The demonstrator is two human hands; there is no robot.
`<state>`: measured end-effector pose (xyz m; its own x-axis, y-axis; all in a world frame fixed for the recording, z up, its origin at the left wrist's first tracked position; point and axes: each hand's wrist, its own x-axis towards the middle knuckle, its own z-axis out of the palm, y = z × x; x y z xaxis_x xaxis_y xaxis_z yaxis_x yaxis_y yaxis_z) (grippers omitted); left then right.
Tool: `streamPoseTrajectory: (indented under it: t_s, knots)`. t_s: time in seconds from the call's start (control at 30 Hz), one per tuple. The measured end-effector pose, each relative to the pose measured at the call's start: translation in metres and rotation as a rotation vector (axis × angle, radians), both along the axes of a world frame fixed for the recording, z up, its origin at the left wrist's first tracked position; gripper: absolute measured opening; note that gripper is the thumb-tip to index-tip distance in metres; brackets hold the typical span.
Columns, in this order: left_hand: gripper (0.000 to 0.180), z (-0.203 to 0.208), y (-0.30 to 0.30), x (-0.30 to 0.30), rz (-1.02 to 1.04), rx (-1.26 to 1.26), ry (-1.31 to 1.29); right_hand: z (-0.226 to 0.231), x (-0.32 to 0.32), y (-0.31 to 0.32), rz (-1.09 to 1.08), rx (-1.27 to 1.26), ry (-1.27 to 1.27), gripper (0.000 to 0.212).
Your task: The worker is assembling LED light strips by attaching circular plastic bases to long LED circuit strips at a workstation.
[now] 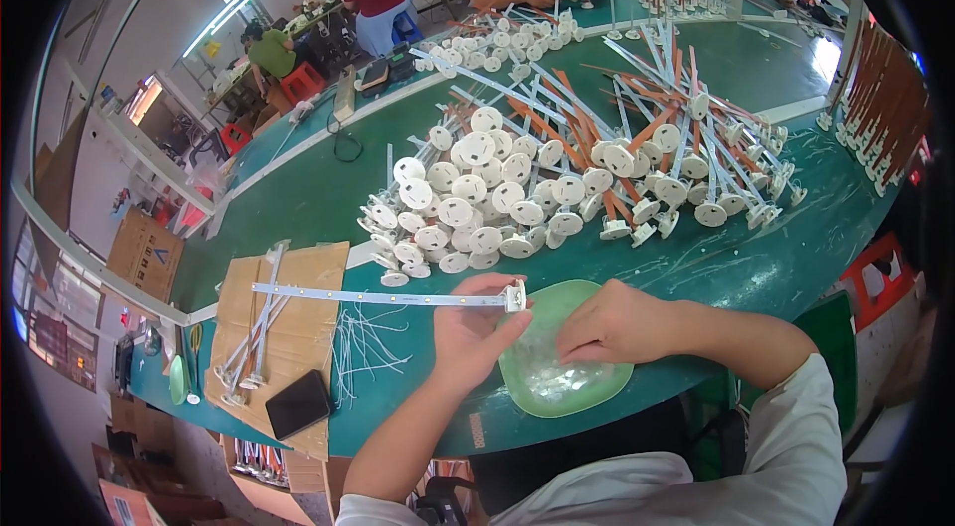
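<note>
Green bench [298, 198] is carrying a far heap of white discs [477, 198]; the left hand [473, 327] is gripping a thin white strip [378, 296] by its end cap, near left of a green dish [597, 392]. The right hand [617, 322], fingers curled, is picking small parts from that dish, seemingly to fit next

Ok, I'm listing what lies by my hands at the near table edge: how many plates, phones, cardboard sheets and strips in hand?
Green plate: 1
Black phone: 1
Cardboard sheet: 1
Strip held in the left hand: 1
Total: 4
</note>
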<state>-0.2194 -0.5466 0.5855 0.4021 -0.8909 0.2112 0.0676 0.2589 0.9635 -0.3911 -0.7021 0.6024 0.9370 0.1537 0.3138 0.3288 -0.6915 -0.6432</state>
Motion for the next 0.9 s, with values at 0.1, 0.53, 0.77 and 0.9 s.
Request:
streamPoseTrajectory:
  t_s: [0.1, 0.53, 0.77, 0.9]
  knots:
    - [0.042, 0.0, -0.001, 0.0, -0.01, -0.027, -0.002, -0.003, 0.004, 0.001, 0.029, 0.0, -0.177, 0.01]
    - [0.04, 0.004, -0.002, 0.003, 0.051, -0.065, -0.068, 0.005, 0.002, 0.002, -0.065, -0.059, -0.04, 0.007]
    - [0.048, 0.005, 0.006, -0.001, 0.016, -0.121, 0.065, 0.027, 0.006, -0.003, -0.25, 0.139, -0.198, 0.009]
    - [0.049, 0.003, 0.003, 0.005, -0.121, -0.203, -0.029, 0.04, 0.017, 0.0, -0.441, 0.589, -0.049, 0.011]
